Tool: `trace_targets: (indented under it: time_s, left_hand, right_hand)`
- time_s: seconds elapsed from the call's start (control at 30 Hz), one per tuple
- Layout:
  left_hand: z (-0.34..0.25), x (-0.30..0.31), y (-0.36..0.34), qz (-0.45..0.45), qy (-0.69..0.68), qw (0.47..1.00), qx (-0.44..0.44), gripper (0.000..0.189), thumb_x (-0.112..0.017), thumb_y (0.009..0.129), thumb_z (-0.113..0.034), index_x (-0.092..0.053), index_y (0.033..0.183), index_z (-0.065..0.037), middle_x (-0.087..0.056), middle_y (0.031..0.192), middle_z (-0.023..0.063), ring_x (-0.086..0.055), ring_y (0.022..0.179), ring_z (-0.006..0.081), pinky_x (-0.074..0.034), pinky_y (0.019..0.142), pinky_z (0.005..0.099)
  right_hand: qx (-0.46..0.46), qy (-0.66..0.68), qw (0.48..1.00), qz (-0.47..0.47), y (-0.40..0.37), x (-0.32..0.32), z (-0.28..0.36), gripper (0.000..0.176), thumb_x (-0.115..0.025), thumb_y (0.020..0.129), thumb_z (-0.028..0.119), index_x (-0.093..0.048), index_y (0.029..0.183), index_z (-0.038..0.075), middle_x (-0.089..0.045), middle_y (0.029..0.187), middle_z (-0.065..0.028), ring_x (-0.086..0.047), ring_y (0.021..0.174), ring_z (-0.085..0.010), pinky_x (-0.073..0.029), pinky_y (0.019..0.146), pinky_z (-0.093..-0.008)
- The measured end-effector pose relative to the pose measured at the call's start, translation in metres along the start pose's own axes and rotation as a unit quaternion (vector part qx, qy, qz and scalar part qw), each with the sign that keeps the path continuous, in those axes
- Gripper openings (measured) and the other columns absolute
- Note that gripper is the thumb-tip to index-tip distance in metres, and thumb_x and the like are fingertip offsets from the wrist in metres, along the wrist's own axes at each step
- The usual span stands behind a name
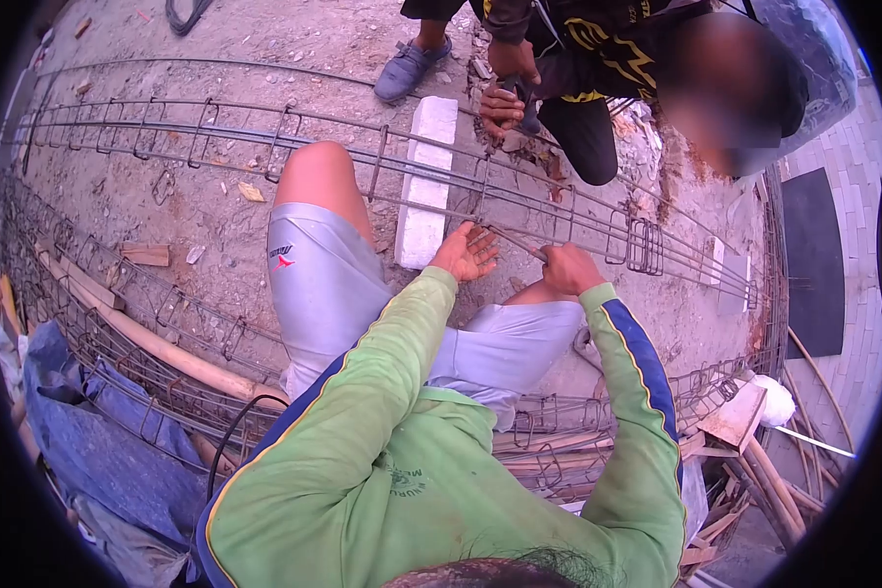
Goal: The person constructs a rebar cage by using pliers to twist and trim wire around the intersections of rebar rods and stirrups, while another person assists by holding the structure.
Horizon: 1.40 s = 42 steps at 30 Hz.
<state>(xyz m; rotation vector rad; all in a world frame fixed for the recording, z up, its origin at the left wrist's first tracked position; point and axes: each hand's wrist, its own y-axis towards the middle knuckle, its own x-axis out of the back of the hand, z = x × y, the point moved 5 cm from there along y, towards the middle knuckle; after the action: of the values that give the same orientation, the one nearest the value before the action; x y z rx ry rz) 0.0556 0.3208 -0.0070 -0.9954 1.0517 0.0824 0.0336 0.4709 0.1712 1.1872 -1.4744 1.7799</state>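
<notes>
A long cage of thin steel bars with wire-like stirrups (pixel 382 157) stretches across the ground in front of my knees, passing over a white block (pixel 428 181). My left hand (pixel 468 253) is palm up beside the near bar, its fingers spread and apart. To the right, my right hand (pixel 568 268) is wrapped round the end of a thin metal tool (pixel 514 240), which points left toward the bar near my left hand's fingertips. Whether the tool's tip touches the bar is too small to tell.
Another person (pixel 598 69) crouches across the cage, hands near its far side. More steel cages (pixel 216 323) and bamboo poles (pixel 181 353) lie close behind me. A blue tarp (pixel 108 421) is at the lower left, scrap wood (pixel 755 470) at the lower right.
</notes>
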Motion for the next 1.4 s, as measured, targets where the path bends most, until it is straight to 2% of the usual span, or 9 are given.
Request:
trace_targets:
  time_s: [0.53,0.63,0.73,0.8,0.83,1.0,1.1,1.23,1.4]
  left_hand:
    - [0.017,-0.01,-0.027,0.042,0.016,0.999,-0.01,0.068,-0.049,0.094,-0.059,-0.045,0.134,-0.004,-0.059,0.13,0.0113,-0.05,0.122,0.0303,-0.035,0.101,0.0482]
    - [0.031,-0.023,-0.038,0.114,0.076,0.99,-0.032,0.074,-0.05,0.095,-0.055,-0.039,0.139,0.003,-0.05,0.139,0.0162,-0.046,0.127,0.0318,-0.034,0.105,0.0472]
    - [0.027,-0.03,-0.041,0.165,0.134,0.976,-0.051,0.066,-0.054,0.095,-0.047,-0.041,0.137,0.003,-0.054,0.133,0.0154,-0.053,0.119,0.0303,-0.039,0.101,0.0437]
    - [0.024,-0.037,-0.05,0.165,0.161,0.971,-0.062,0.061,-0.056,0.095,-0.041,-0.043,0.136,0.003,-0.056,0.13,0.0155,-0.057,0.114,0.0296,-0.043,0.098,0.0417]
    - [0.026,-0.041,-0.053,0.16,0.12,0.979,-0.034,0.055,-0.057,0.095,-0.035,-0.044,0.134,0.002,-0.059,0.114,0.0119,-0.059,0.101,0.0254,-0.046,0.091,0.0393]
    - [0.027,-0.023,-0.033,0.181,0.068,0.981,-0.003,0.039,-0.054,0.096,-0.022,-0.047,0.128,0.001,-0.05,0.072,-0.0019,-0.052,0.064,0.0126,-0.049,0.068,0.0327]
    - [0.027,-0.036,-0.033,0.068,0.135,0.988,-0.044,0.03,-0.047,0.098,-0.017,-0.049,0.122,0.0,-0.037,0.064,-0.0055,-0.04,0.054,0.0099,-0.045,0.059,0.0314]
    - [0.035,-0.037,-0.017,-0.032,0.101,0.992,-0.072,0.022,-0.042,0.099,-0.017,-0.052,0.113,-0.004,-0.038,0.057,-0.0042,-0.039,0.046,0.0118,-0.044,0.054,0.0322]
    - [0.013,-0.034,-0.039,-0.074,0.32,0.941,-0.078,0.026,-0.053,0.098,-0.03,-0.058,0.101,-0.004,-0.055,0.066,0.0024,-0.054,0.054,0.0178,-0.047,0.059,0.0336]
  right_hand:
    - [-0.056,0.001,0.998,0.031,-0.031,-0.005,0.044,0.031,-0.059,0.085,0.026,-0.066,0.104,0.002,-0.068,0.085,-0.0266,-0.068,0.084,-0.0399,-0.053,0.076,-0.0496]
    - [-0.161,0.246,0.936,0.195,-0.04,-0.039,0.072,0.028,-0.057,0.09,0.024,-0.062,0.102,-0.001,-0.068,0.082,-0.0197,-0.07,0.079,-0.0282,-0.055,0.068,-0.0431]
    - [-0.2,0.527,0.805,0.188,-0.048,-0.056,0.086,0.026,-0.057,0.096,0.027,-0.06,0.097,0.0,-0.064,0.078,-0.0114,-0.066,0.07,-0.0193,-0.053,0.059,-0.036]
    - [-0.153,0.837,0.452,0.268,-0.051,-0.079,0.1,0.031,-0.058,0.097,0.034,-0.058,0.099,0.004,-0.059,0.075,-0.0041,-0.057,0.058,-0.0193,-0.049,0.052,-0.0357]
    - [-0.131,0.866,0.407,0.257,-0.051,-0.085,0.104,0.032,-0.057,0.098,0.038,-0.057,0.098,0.006,-0.057,0.075,-0.0028,-0.053,0.054,-0.0196,-0.049,0.052,-0.0352]
    - [-0.143,0.839,0.482,0.209,-0.055,-0.084,0.122,0.038,-0.056,0.097,0.041,-0.061,0.094,0.004,-0.062,0.072,-0.0056,-0.063,0.063,-0.0192,-0.054,0.058,-0.0352]
    - [-0.15,0.318,0.935,-0.054,-0.064,-0.038,0.097,0.043,-0.065,0.086,0.037,-0.06,0.088,-0.005,-0.067,0.077,-0.0184,-0.068,0.077,-0.0395,-0.055,0.07,-0.0455]
    - [-0.239,0.17,0.936,-0.193,-0.083,-0.041,0.104,0.039,-0.066,0.085,0.033,-0.061,0.082,-0.005,-0.066,0.076,-0.0229,-0.066,0.082,-0.0463,-0.053,0.076,-0.0473]
    - [-0.182,0.415,0.891,0.026,-0.064,-0.085,0.085,0.035,-0.061,0.091,0.032,-0.058,0.104,-0.001,-0.065,0.088,-0.0195,-0.066,0.082,-0.0334,-0.052,0.067,-0.0426]
